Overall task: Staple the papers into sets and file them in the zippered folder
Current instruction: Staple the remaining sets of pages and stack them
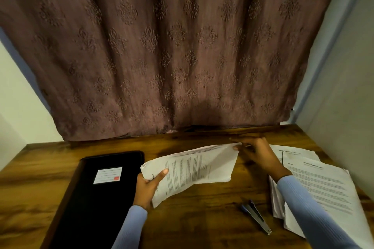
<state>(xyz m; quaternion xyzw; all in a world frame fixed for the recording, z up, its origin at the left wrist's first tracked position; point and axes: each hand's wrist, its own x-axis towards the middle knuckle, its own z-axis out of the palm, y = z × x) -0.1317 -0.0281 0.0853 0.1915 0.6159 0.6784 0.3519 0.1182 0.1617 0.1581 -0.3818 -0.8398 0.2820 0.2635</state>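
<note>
A set of printed papers (194, 168) is held just above the wooden desk (202, 224) in the middle. My left hand (148, 187) grips its near left corner, thumb on top. My right hand (257, 154) pinches its far right corner. The black zippered folder (95, 206) with a white label lies flat and closed on the left. A dark stapler (256, 216) lies on the desk in front of the papers. More printed sheets sit in a loose stack (323, 192) on the right, partly under my right forearm.
A brown patterned curtain (172, 56) hangs down to the desk's far edge. Pale walls close in on both sides. Bare wood shows between the folder and the stapler.
</note>
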